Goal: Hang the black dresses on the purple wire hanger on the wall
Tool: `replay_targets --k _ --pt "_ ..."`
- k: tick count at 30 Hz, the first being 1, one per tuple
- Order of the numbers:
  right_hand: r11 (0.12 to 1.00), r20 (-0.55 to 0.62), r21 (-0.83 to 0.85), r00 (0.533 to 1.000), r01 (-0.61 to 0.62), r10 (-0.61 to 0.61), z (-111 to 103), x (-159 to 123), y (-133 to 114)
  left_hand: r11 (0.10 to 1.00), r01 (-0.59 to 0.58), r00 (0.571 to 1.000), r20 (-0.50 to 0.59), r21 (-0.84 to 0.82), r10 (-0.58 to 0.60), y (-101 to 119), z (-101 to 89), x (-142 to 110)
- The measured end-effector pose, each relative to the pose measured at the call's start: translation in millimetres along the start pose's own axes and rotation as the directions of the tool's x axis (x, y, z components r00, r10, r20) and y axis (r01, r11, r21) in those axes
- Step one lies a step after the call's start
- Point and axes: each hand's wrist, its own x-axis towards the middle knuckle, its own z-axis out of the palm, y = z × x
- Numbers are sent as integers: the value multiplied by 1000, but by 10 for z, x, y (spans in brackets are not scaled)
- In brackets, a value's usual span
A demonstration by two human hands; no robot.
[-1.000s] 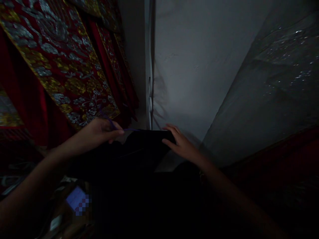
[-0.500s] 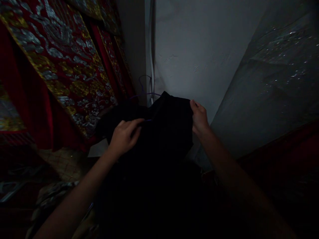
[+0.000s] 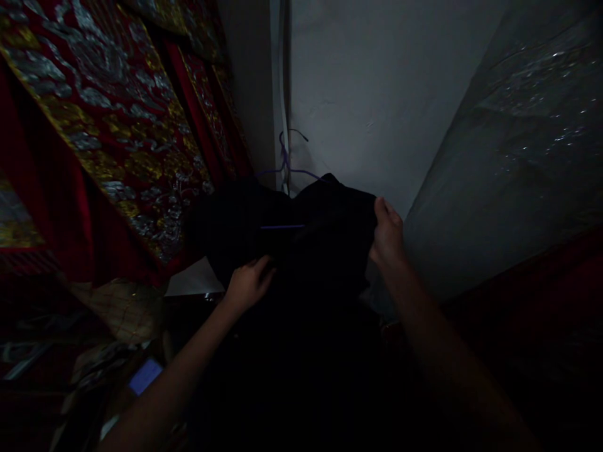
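Note:
A black garment (image 3: pixel 325 245) hangs in front of me on a thin purple hanger (image 3: pixel 304 171), whose hook points up and to the right. The hanger's bottom bar shows through the garment's open front. With my left hand (image 3: pixel 249 284) I pinch the cloth at the front, below that bar. My right hand (image 3: pixel 389 232) grips the garment's outer edge at the right, thumb on top. Darkness hides the garment's lower part and its folds.
Red cloth with gold and silver embroidery (image 3: pixel 117 107) hangs on the left. A pale wall (image 3: pixel 377 81) with a vertical pipe or cable (image 3: pixel 277 81) stands behind. Shiny clear plastic sheeting (image 3: pixel 532 125) covers the right side. A small bluish rectangle (image 3: pixel 145 376) lies at lower left.
My left hand has moved down and slightly right, away from the hanger's bar, which now shows more. The hanger's hook has turned to the right. My right hand has shifted slightly right with the cloth.

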Motion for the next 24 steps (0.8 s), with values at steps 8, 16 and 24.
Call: replay_targets --k 8,16,24 --pt "960 -180 -259 972 104 -153 -320 -529 414 914 19 974 -198 -404 -108 118 740 -445" --pt "897 284 -351 882 -269 375 -183 -1932 722 505 85 856 -196 -859 -478 499 1040 -722" --pt "829 575 -552 679 -90 457 -12 -2105 671 631 74 876 -251 -773 -411 452 1015 -773"
